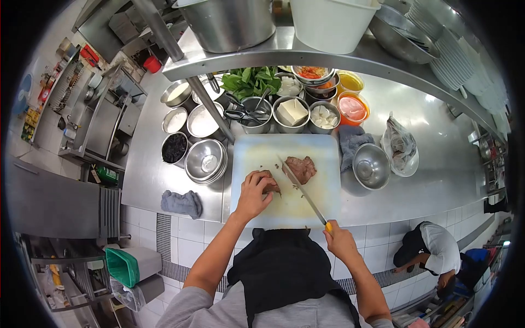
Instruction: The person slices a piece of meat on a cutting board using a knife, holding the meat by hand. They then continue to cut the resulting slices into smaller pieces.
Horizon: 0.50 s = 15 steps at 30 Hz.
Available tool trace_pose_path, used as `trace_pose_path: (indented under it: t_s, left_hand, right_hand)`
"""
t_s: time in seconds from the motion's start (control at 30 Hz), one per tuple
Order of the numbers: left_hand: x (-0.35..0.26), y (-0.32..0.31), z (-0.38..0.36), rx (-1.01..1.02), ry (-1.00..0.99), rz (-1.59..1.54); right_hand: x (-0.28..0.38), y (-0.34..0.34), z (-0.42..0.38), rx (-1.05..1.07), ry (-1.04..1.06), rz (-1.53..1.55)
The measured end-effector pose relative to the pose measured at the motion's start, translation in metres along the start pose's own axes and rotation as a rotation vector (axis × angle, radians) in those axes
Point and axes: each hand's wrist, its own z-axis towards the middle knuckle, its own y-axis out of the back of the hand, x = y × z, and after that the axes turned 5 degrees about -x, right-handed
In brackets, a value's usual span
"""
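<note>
Commercial kitchen: steel counter [437, 183], overhead shelf [273, 59], stacked plates [451, 64], nested bowls [205, 161], cutting board [250, 153].

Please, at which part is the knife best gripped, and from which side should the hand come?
Probably best by the yellow handle, coming from the person's near right side, as the right hand does now. The knife slants: its handle points toward the person, while the bare blade reaches away and leftward, its tip beside the larger piece of meat.

At top, a white bucket [332, 30] on a steel shelf [284, 56]; upper centre, leafy greens [249, 85]; lower left, a green-lined bin [145, 263]; lower right, a stooping person [443, 249].
</note>
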Motion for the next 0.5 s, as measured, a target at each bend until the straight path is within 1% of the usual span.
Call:
trace_pose_path:
  t_s: [0.03, 0.07, 0.1, 0.17, 0.3, 0.43, 0.5]
  left_hand:
    - [0.000, 0.001, -0.005, -0.003, -0.003, -0.002]
    - [0.001, 0.001, -0.010, -0.055, 0.011, 0.018]
    - [0.001, 0.002, -0.014, -0.106, 0.025, 0.039]
    - [0.002, 0.005, -0.021, -0.126, 0.049, 0.047]
    - [0.003, 0.011, -0.026, -0.144, 0.094, 0.053]
    - [-0.003, 0.012, -0.020, -0.123, 0.134, 0.051]
    - [-0.006, 0.007, -0.015, -0.106, 0.176, -0.014]
  right_hand:
    - [0.003, 0.001, -0.002, -0.053, -0.017, 0.022]
    - [0.004, 0.003, -0.004, -0.105, -0.036, 0.044]
    - [0.004, 0.006, -0.006, -0.107, -0.036, 0.041]
    - [0.007, 0.013, -0.011, -0.198, -0.057, 0.152]
    - [0.021, 0.026, -0.026, -0.222, -0.088, 0.198]
    - [0.037, 0.024, -0.038, -0.161, -0.072, 0.233]
    - [0.042, 0.021, -0.040, -0.139, -0.055, 0.235]
